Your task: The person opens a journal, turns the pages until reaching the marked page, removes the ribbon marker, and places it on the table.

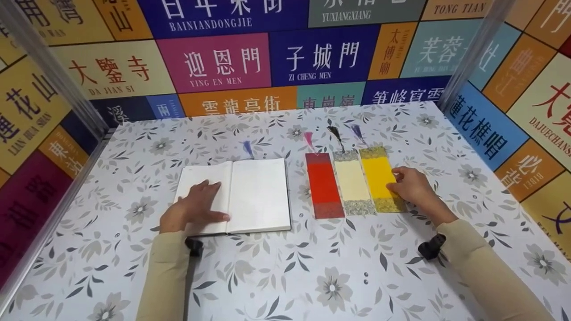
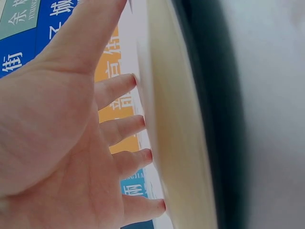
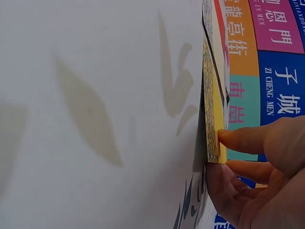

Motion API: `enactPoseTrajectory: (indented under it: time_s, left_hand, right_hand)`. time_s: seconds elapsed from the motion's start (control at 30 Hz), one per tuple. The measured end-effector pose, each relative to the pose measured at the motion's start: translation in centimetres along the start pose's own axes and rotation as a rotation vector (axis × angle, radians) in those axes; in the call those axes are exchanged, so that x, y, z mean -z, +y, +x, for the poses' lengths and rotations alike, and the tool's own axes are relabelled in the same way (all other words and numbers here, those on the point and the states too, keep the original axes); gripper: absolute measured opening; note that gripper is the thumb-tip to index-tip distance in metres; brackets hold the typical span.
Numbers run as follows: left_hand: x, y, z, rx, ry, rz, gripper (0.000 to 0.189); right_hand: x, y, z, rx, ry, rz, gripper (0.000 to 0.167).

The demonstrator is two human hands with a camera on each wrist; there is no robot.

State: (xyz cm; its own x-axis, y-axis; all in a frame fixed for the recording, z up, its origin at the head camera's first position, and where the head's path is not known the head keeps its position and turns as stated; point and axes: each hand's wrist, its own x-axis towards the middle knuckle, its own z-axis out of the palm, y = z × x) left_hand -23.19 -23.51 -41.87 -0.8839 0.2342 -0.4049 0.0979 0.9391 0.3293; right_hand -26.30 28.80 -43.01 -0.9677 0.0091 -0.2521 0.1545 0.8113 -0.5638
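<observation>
An open notebook (image 1: 258,196) with blank white pages lies on the table. My left hand (image 1: 196,207) rests on its left page, fingers spread and fingertips on the paper; the left wrist view shows the fingertips along the page surface and the dark cover (image 2: 209,114) beneath. A yellow bookmark (image 1: 378,176) with patterned ends and a purple tassel (image 1: 358,133) lies at the right of a row. My right hand (image 1: 412,185) pinches its right edge between thumb and fingers, seen close in the right wrist view at the yellow bookmark's corner (image 3: 217,138).
Left of the yellow bookmark lie a cream bookmark (image 1: 352,180) with a black tassel and a red bookmark (image 1: 324,183) with a pink one. A bluish tassel (image 1: 248,148) sticks out above the notebook. Printed panels (image 1: 214,62) stand around the floral-covered table (image 1: 267,276).
</observation>
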Motion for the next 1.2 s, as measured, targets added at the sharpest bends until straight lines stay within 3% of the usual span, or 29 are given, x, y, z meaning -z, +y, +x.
enactPoseTrajectory:
  time_s: [0.3, 0.53, 0.7, 1.0, 1.2]
  left_hand:
    - [0.0, 0.0, 0.0, -0.013, 0.005, -0.006, 0.105]
    - [0.1, 0.0, 0.1, -0.006, -0.006, 0.001, 0.106]
    - [0.0, 0.1, 0.0, -0.001, -0.001, -0.006, 0.104]
    - [-0.1, 0.0, -0.2, -0.008, 0.016, -0.005, 0.101]
    - [0.0, -0.1, 0.0, -0.002, -0.003, -0.024, 0.105]
  right_hand:
    - [0.0, 0.0, 0.1, 0.037, 0.0, -0.048, 0.06]
    - [-0.2, -0.8, 0.0, 0.051, 0.056, -0.129, 0.064]
    - [-0.6, -2.4, -0.7, 0.077, 0.065, -0.078, 0.06]
    - [-2.1, -6.3, -2.7, 0.258, 0.076, 0.006, 0.053]
    - [-3.5, -9.0, -3.5, 0.324, 0.049, 0.061, 0.054]
